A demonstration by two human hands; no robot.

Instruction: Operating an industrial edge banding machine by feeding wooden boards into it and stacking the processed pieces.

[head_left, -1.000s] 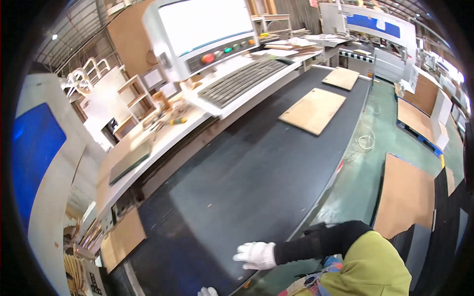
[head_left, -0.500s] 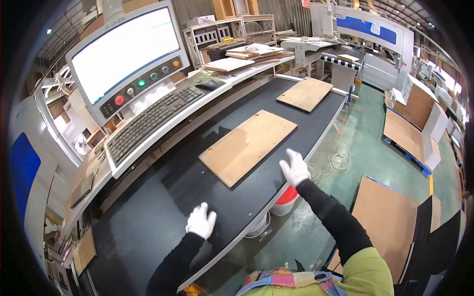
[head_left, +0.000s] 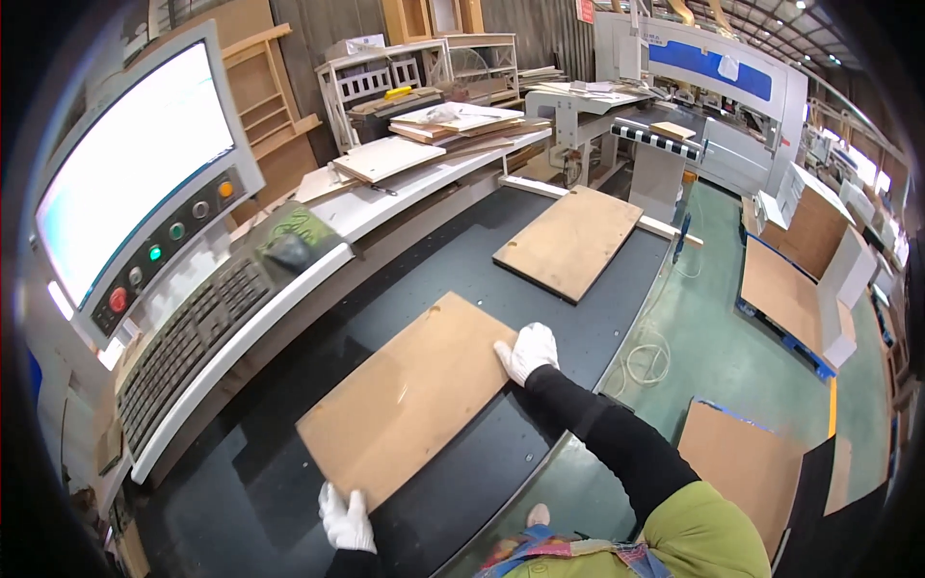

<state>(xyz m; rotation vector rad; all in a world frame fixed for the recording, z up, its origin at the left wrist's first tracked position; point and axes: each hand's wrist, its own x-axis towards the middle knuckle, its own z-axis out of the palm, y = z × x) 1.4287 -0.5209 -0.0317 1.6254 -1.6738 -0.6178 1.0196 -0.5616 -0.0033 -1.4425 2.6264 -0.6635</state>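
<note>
A rectangular light-brown wooden board (head_left: 409, 395) lies on the long black work table (head_left: 231, 511) in front of me. My left hand (head_left: 347, 520), in a white glove, takes hold of its near-left corner, with fingertips at the edge. At the board's right end, my white-gloved right hand (head_left: 530, 354) grips the edge, its thumb toward the top face and its other fingers partly hidden. Farther along the table rests a second wooden board (head_left: 573, 243), apart from both hands.
To the left stand a monitor (head_left: 140, 173) with coloured buttons, a keyboard (head_left: 198, 352) and a dark mouse (head_left: 289, 252) on a white ledge. Panels (head_left: 462, 118) are stacked beyond. A large machine (head_left: 713, 77) stands at the back. Boards on a pallet (head_left: 785, 279) and a coiled hose (head_left: 646, 361) lie right.
Both hands have gone from apart from the nearer board to its opposite ends. My view has moved forward along the table, and the farther board looks closer.
</note>
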